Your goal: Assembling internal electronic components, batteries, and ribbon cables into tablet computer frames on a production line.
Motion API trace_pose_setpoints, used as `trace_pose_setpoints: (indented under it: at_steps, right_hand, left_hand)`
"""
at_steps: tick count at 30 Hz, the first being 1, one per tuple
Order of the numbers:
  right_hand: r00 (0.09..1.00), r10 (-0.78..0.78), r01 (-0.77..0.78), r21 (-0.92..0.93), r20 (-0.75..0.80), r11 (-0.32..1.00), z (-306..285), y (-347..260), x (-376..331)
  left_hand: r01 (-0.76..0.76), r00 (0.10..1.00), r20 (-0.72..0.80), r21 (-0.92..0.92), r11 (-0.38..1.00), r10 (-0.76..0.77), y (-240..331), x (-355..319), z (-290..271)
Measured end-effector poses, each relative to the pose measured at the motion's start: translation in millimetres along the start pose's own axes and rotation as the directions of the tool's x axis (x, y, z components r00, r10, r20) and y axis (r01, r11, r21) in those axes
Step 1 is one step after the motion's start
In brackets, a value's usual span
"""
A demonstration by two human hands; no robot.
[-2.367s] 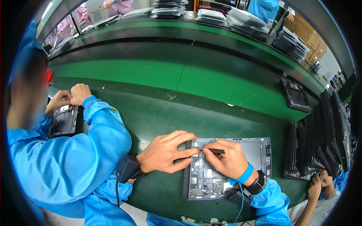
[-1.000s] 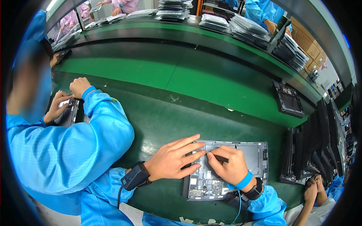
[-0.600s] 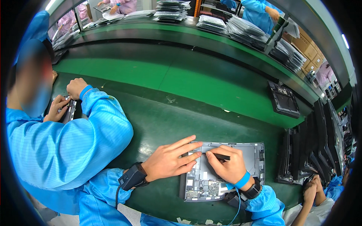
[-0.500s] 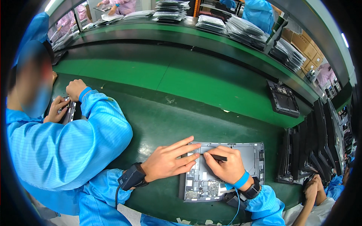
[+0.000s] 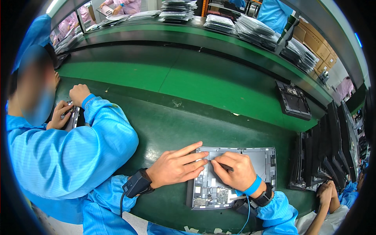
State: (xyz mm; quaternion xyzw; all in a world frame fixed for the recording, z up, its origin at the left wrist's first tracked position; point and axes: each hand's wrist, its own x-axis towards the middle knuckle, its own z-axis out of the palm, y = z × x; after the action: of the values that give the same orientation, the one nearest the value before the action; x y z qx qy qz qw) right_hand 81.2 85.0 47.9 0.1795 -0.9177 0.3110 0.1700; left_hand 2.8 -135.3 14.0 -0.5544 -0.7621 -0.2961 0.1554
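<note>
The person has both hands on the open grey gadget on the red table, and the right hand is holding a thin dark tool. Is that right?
Not quite: the table is green, not red, as the head view shows. The rest holds: the left hand and the right hand both rest on the open grey device, and the right hand holds a thin dark tool.

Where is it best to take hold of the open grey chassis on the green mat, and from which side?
Probably by its bare right edge, from the right. The chassis lies flat, the left hand presses its upper left, and the right hand works a thin tool over its middle, so only that plain frame is uncovered.
</note>
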Motion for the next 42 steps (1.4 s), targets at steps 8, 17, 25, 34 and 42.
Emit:
trace_pose_setpoints:
  at_steps: [8, 17, 25, 34, 42]
  right_hand:
    - [0.996, -0.082, 0.084, -0.046, 0.042, 0.995, -2, 1, 1]
    - [0.998, -0.061, 0.063, -0.053, 0.035, 0.997, 1, -4, 2]
    - [0.999, 0.037, -0.039, -0.156, -0.014, 0.987, 8, -29, -1]
    - [0.986, 0.152, -0.162, -0.18, -0.065, 0.97, 14, -51, -19]
    - [0.964, 0.261, -0.266, -0.165, -0.052, 0.95, 16, -68, -32]
  left_hand:
    - [0.01, 0.999, -0.032, -0.011, 1.0, -0.01, 1, 1, -1]
    - [-0.025, 0.999, -0.048, 0.004, 1.0, 0.025, 0, -2, 2]
    - [0.003, 1.0, -0.029, -0.011, 1.0, -0.003, 1, -2, 0]
    - [0.013, 0.998, -0.062, -0.033, 0.999, -0.015, 4, 2, -1]
    - [0.011, 0.999, -0.052, -0.027, 1.0, -0.012, 4, -1, -1]
